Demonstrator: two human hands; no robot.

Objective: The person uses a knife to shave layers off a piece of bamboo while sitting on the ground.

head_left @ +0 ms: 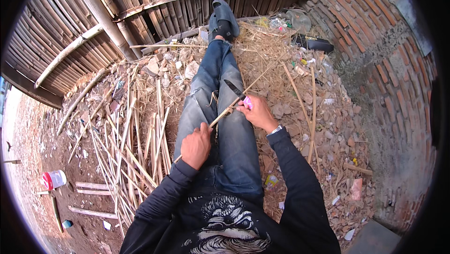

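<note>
Rubble-strewn ground (89,174) spreads around your legs (239,148), with a pile of pale strips (133,160) lying left of your left hand (196,146). Your left hand is closed around a thin stick (220,118) slanting across your legs, while your right hand (259,114), farther forward, grips a knife (239,93) by its pink handle (247,103). That thin stick looks light, stiff yet springy, and perhaps splintery, so it is best held behind the blade (233,87), where your left hand sits, fingers clear of the edge.
</note>
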